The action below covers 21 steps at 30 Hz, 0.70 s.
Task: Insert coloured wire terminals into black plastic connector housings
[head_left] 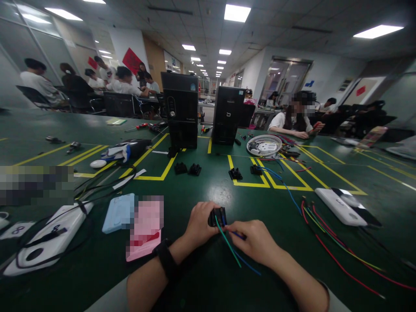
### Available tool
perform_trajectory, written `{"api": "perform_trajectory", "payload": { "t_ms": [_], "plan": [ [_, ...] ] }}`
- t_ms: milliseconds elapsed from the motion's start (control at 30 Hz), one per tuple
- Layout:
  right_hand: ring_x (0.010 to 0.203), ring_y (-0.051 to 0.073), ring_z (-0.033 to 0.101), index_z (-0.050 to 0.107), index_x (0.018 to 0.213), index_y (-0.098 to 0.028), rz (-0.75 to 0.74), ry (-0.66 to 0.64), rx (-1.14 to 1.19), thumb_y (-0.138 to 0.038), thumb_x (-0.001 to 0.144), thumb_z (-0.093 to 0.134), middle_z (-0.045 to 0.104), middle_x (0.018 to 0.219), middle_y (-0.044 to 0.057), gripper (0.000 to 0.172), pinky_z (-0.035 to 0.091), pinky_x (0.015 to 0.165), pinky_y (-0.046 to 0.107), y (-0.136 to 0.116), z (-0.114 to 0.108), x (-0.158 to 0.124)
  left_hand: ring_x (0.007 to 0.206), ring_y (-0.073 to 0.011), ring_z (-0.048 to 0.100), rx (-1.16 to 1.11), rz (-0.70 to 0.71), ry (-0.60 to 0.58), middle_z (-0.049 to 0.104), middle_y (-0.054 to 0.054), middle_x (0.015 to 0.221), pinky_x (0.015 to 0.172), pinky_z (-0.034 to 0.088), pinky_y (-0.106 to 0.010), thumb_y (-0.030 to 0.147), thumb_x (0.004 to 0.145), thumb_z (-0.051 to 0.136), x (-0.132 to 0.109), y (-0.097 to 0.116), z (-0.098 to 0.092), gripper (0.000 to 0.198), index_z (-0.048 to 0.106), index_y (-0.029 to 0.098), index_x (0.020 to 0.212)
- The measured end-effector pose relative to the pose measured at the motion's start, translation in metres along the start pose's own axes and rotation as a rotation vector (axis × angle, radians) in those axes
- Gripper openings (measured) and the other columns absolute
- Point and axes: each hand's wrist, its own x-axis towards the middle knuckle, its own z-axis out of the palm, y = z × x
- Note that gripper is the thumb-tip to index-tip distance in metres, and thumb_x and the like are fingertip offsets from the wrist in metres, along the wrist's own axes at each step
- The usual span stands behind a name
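Note:
My left hand (199, 223), with a black band on its wrist, is closed around a small black terminal block (213, 218) above the green table. From the block a green wire (231, 245) trails toward me. My right hand (258, 240) is closed at the block's near right side, thumb and forefinger pinching a blue wire (251, 266) whose free end hangs below. The fingers hide part of that wire, and I cannot tell how it meets the block. Similar black blocks (195, 169) lie farther back; one block (256, 170) on the right has blue wires attached.
Two black computer towers (180, 108) stand at the back. A white basket (264, 144) sits right of them. Red, yellow and green wires (328, 236) and a white power bank (339, 207) lie to my right. Leftward are blue (118, 212) and pink (146, 247) cases and cables. Several people sit beyond.

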Motion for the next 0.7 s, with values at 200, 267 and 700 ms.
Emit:
{"api": "perform_trajectory", "payload": {
  "t_ms": [200,267,700],
  "plan": [
    [0.054,0.01,0.058,0.066,0.095,-0.025,0.009,0.0,-0.011,-0.025,0.083,0.053,0.065,0.065,-0.002,0.017,0.032,0.053,0.02,-0.0006,-0.0005,-0.0005,0.094,-0.025,0.052,0.002,-0.001,0.0,0.061,-0.003,0.094,0.079,0.038,-0.035,0.046,0.068,0.067,-0.0004,0.0018,-0.0013,0.038,0.057,0.024,0.097],
    [0.054,0.011,0.059,0.066,0.094,-0.025,0.008,0.002,-0.02,-0.024,0.083,0.054,0.065,0.065,-0.003,0.017,0.033,0.053,0.02,-0.0008,-0.0007,-0.0007,0.094,-0.025,0.052,-0.001,-0.002,-0.003,0.061,-0.003,0.095,0.079,0.038,-0.036,0.045,0.068,0.067,-0.0003,0.0022,-0.0019,0.038,0.057,0.024,0.098],
    [0.065,0.012,0.064,0.067,0.097,-0.025,0.014,0.189,0.048,-0.023,0.086,0.051,0.071,0.082,-0.001,0.02,0.04,0.059,0.021,0.0006,0.0023,-0.0011,0.095,-0.0253,0.052,-0.003,-0.016,-0.008,0.061,-0.002,0.095,0.08,0.038,-0.035,0.045,0.064,0.072,0.0,0.0009,-0.0005,0.043,0.057,0.024,0.098]
  ]
}}
